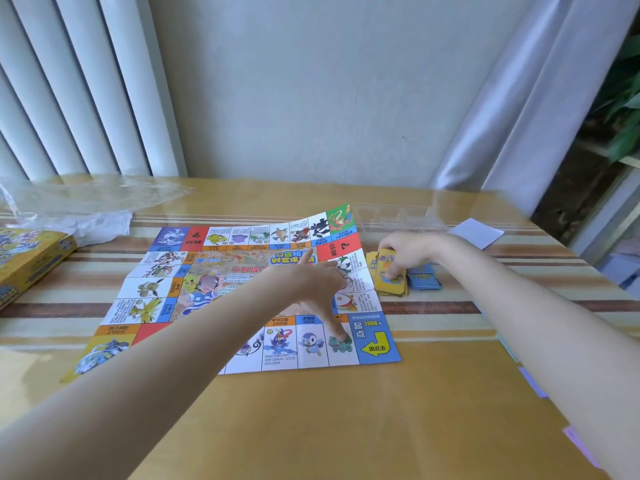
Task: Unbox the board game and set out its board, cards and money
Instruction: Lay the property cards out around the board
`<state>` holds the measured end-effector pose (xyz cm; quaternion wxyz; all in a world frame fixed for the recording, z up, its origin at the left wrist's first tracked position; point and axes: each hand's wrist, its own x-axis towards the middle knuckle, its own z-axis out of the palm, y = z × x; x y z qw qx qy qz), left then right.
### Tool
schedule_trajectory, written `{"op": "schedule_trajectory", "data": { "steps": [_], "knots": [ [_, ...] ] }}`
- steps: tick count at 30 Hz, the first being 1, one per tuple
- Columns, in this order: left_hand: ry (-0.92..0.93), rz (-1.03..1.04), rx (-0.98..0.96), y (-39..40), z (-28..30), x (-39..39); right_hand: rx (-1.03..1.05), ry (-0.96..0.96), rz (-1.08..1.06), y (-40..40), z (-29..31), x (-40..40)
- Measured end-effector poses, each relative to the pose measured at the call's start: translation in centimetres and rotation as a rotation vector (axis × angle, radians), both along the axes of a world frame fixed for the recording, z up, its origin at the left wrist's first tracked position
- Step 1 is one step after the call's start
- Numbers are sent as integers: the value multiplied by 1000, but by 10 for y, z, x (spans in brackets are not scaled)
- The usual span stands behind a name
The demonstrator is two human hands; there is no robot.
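The paper game board (pixel 214 292) lies unfolded in the middle of the table, its far right corner curling up. My left hand (pixel 317 280) is spread flat on the board's right side, fingers apart, pressing it down. Just right of the board, my right hand (pixel 405 252) grips the top of a stack of yellow cards (pixel 389 284). A small pile of blue cards (pixel 424 280) lies beside the yellow ones, partly under my hand. The yellow game box (pixel 27 258) rests at the table's left edge.
Crumpled clear plastic wrap (pixel 86 206) lies at the back left behind the box. A clear plastic tray (pixel 398 216) and a white paper slip (pixel 476 232) sit at the back right. Pale paper notes (pixel 533 382) line the table's right edge.
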<state>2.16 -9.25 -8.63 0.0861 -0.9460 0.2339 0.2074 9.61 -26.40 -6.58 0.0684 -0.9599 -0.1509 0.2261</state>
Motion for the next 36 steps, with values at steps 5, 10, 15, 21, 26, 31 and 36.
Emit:
{"op": "schedule_trajectory", "data": {
  "steps": [5, 10, 15, 21, 26, 31, 36],
  "knots": [
    [10, -1, 10, 1, -2, 6, 533, -54, -238, -14, 5, 9],
    [-15, 55, -163, -3, 9, 8, 788, 67, -549, -29, 3, 22],
    [-154, 88, -295, -5, 12, 21, 1089, 306, -798, -25, -11, 26],
    [-193, 153, -382, -1, 10, 49, 1163, 199, -940, -17, -24, 54],
    [-227, 167, -447, 6, 7, 63, 1082, 50, -995, -26, -25, 86],
    [-265, 253, -731, 13, 6, 67, 1069, -22, -906, -22, -19, 90],
    [373, 861, -1668, 16, 23, 61, 1184, 411, -249, 13, 11, 41]
  ]
}}
